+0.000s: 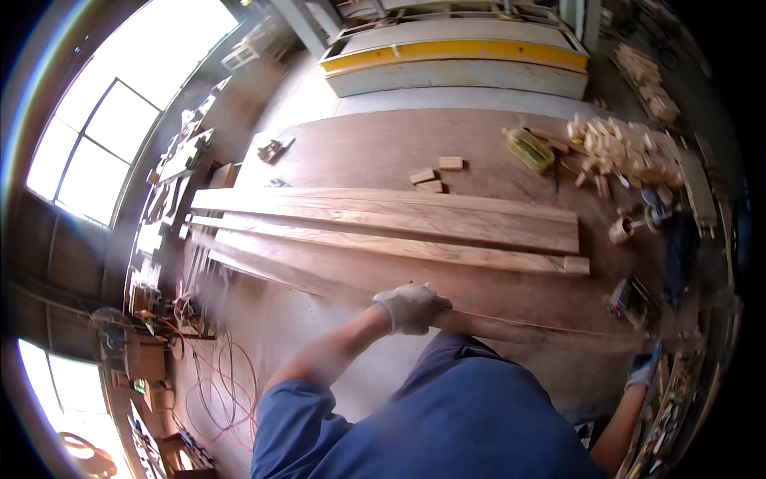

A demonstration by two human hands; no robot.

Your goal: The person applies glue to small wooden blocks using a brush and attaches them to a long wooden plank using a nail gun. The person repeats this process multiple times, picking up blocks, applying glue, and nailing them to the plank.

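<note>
A: Where are the hands?
B: The left hand (411,309), in a pale grey work glove, is closed around a long brown wooden board (519,328) at the near edge of a wide, flat brown worktable (351,144). The board runs out to both sides of the glove, its left stretch blurred.

A: And the right hand (641,372)?
B: It is gloved too, low at the far right, just beyond the board's right end. Something slim and blue (657,354) shows at its fingers; how far they are bent, and whether they grip it, cannot be told.

A: What lies past the board?
B: A narrow light-brown wooden strip (415,247), then a broad grained wooden plank (383,214) alongside, both lengthwise on the table.

A: Farther out?
B: Small rectangular wooden blocks (451,163) sit behind the plank. To the right, a yellowish oblong object (529,152) lies near a heap of pale wooden offcuts (622,148). Beyond the table stands a large yellow-and-grey machine (455,68). At lower left, thin red hose (231,399) loops over the floor.
</note>
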